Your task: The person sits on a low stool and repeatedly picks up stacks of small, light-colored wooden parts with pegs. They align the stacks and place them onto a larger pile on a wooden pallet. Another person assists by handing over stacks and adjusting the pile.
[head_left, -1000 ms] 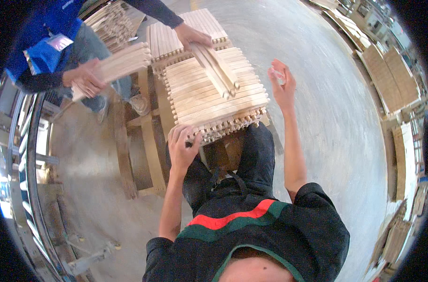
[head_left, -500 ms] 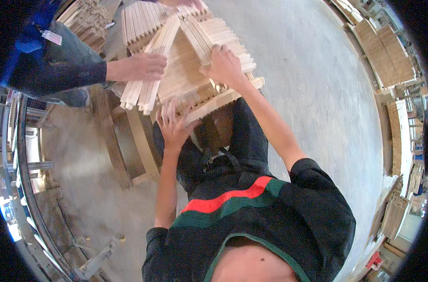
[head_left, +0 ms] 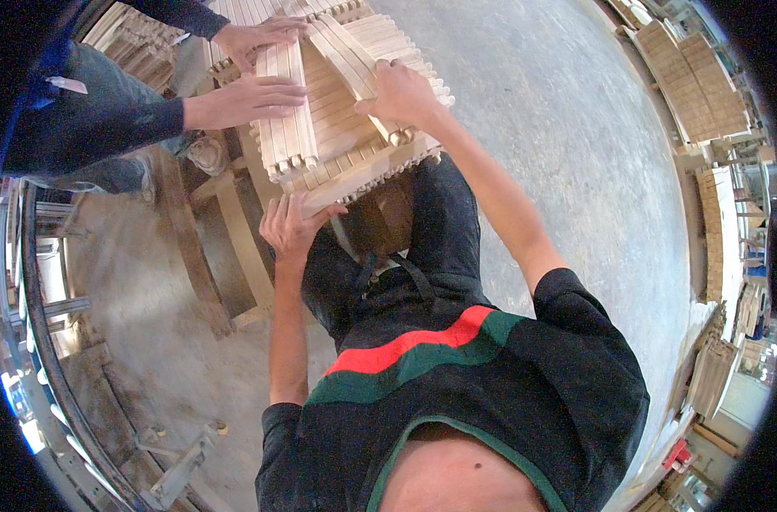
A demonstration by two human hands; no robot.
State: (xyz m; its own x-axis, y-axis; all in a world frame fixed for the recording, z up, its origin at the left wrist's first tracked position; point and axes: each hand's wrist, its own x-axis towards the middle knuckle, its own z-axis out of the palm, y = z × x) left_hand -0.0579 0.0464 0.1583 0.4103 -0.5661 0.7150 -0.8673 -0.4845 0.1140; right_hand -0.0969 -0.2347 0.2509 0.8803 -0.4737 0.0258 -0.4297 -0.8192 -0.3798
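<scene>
In front of me is a stack of pale wooden strips in layers. Along its near side runs a wooden board, set crosswise. My left hand grips the board's left end, thumb stretched along the lower edge. At the right, my right hand is closed round the near part of a bundle of strips lying aslant on the stack; its fingertips are partly hidden. A second bundle of strips lies on the stack's left side, under a co-worker's two hands.
The co-worker's dark sleeves reach in from the left. Below the stack, a wooden frame rests on the concrete floor. More wood is piled at the upper left and along the right wall.
The co-worker's bundle has turned from a slant to lie straighter on the stack, and their second hand has come onto it. My left hand has shifted left to the board's end.
</scene>
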